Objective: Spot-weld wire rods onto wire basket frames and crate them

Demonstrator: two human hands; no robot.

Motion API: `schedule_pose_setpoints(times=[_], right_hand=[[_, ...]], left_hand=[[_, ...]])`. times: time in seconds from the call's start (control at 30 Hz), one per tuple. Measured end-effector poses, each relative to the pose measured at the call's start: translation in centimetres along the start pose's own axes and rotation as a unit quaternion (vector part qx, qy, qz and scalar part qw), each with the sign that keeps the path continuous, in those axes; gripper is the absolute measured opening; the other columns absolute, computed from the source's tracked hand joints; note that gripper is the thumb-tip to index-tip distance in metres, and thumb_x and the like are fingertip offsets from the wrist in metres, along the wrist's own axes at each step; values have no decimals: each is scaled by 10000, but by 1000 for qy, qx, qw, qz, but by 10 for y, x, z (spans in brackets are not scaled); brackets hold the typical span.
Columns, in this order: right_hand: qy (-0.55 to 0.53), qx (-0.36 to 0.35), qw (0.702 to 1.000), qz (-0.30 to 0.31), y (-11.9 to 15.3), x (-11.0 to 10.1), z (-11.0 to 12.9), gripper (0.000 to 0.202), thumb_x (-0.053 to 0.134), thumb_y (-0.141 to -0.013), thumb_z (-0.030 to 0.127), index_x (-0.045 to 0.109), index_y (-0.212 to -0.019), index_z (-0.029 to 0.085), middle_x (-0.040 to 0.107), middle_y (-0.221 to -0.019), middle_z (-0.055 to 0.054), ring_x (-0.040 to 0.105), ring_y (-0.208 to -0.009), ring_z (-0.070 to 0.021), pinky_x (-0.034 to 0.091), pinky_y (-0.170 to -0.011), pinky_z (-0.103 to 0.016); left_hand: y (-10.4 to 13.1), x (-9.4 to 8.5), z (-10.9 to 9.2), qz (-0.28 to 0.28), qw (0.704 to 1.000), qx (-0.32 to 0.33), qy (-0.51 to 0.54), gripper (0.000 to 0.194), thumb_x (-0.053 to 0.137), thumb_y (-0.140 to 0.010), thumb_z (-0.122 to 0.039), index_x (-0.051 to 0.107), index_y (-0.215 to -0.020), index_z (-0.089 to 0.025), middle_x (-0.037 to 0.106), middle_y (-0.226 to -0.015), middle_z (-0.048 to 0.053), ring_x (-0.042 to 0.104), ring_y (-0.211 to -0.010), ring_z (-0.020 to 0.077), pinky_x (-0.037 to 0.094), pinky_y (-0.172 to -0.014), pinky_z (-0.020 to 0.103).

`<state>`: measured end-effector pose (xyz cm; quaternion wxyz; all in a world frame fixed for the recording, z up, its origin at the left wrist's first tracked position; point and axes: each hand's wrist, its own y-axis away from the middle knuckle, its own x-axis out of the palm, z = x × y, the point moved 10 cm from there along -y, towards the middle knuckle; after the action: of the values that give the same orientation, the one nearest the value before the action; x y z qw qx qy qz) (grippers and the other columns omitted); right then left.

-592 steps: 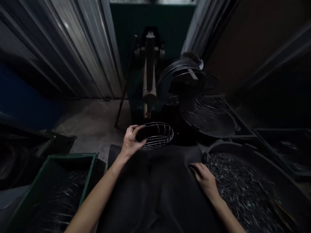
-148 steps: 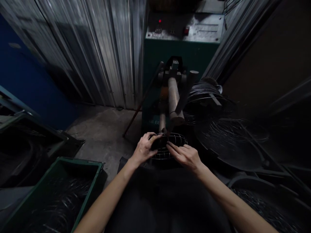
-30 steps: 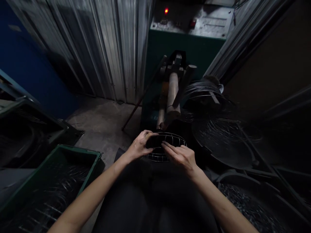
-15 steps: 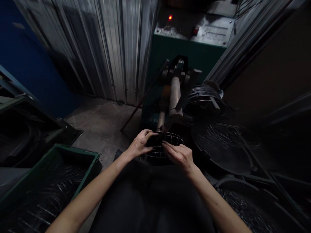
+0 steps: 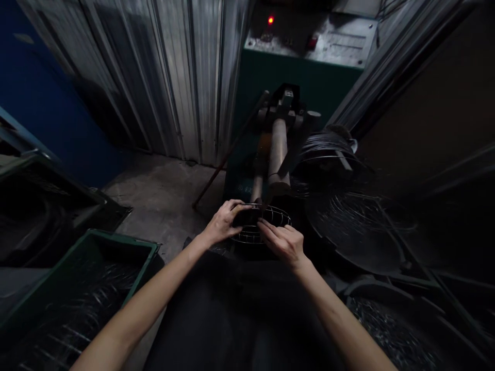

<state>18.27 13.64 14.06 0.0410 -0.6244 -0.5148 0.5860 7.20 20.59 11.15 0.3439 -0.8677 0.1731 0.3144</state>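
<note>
A round wire basket (image 5: 279, 216) is at the lower end of a machine with two metal arms (image 5: 278, 149). My left hand (image 5: 224, 222) grips the basket's left side, with thumb and fingers on its rim. On the right, my right hand (image 5: 284, 241) is closed, its fingertips pinched inside the basket's opening near the machine's lower tip. Whatever lies between those fingertips is too small and dark to make out. The basket's far rim touches or nearly touches the lower arm tip.
A green crate (image 5: 149, 247) with wire pieces stands at the left. A wire coil (image 5: 328, 147) hangs right of the machine. Round dark containers, one with small metal pieces (image 5: 390, 330), are at the right. A panel with a red light (image 5: 270, 20) sits above.
Both hands and the basket have moved slightly upward in the view, closer to the machine's lower tip. The grip looks the same.
</note>
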Motion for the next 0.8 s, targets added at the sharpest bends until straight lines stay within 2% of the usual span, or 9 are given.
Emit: schedule_pose_setpoints(times=[0.1,0.17,0.23,0.3,0.37,0.47,0.53,0.67,0.8], right_hand=[[-19,37,999,16,-3,-2,0,214,541,-923,167,696,-1045,249,676,-1119,18,583,-538,-55,376,-544,-256],[-59,90,993,52,12,-11,-8,251,529,-927,187,676,-1108,279,669,-1144,12,624,-608,-67,401,-579,-240],[-95,195,973,77,55,-33,-24,279,525,-927,258,645,-1179,274,678,-1140,-20,665,-733,-113,445,-647,-237],[-83,362,925,78,134,-67,-50,322,492,-922,364,649,-1170,231,703,-1068,-70,676,-830,-186,487,-702,-276],[22,534,841,81,239,-109,-74,423,453,-873,526,699,-1007,209,719,-895,-113,670,-696,-246,496,-608,-343],[19,633,720,284,380,-107,-72,486,448,-700,710,643,-633,270,633,-565,-102,578,-448,-286,429,-438,-401],[-34,647,689,324,432,-99,-56,439,489,-616,719,562,-525,295,600,-512,-84,600,-486,-302,467,-498,-432],[-69,670,670,312,465,-96,-34,400,498,-552,684,570,-544,291,677,-652,-109,659,-655,-331,509,-654,-456],[-36,693,668,270,454,-121,-42,476,450,-599,723,623,-615,280,693,-681,-114,645,-606,-333,503,-596,-450]], left_hand=[[7,-6,7,-43,999,-6,13,710,664,-728,-136,363,-1353,-285,295,-1403,103,409,-1263,250,453,-1010,436],[11,-9,15,-76,997,-26,24,737,681,-729,-176,328,-1370,-263,384,-1336,108,440,-1236,248,442,-1015,440],[12,-8,21,-95,993,-48,42,721,688,-721,-190,339,-1349,-248,495,-1213,82,514,-1148,225,448,-999,428],[14,-5,22,-109,990,-61,67,703,693,-701,-191,357,-1316,-242,538,-1149,63,559,-1079,206,469,-967,403],[18,0,19,-118,987,-58,94,690,697,-686,-197,369,-1291,-238,543,-1146,62,575,-1061,198,481,-948,384],[28,8,12,-120,984,-59,119,677,701,-690,-213,375,-1283,-231,542,-1171,72,584,-1065,196,483,-952,379],[35,12,8,-112,984,-64,123,686,713,-686,-219,379,-1285,-227,551,-1174,76,584,-1074,201,480,-961,382],[36,9,-3,-109,986,-60,115,722,744,-667,-226,380,-1290,-233,565,-1157,67,589,-1068,202,488,-949,368],[34,1,-10,-101,989,-68,86,681,739,-678,-242,412,-1275,-230,575,-1137,62,597,-1055,204,494,-941,365]])
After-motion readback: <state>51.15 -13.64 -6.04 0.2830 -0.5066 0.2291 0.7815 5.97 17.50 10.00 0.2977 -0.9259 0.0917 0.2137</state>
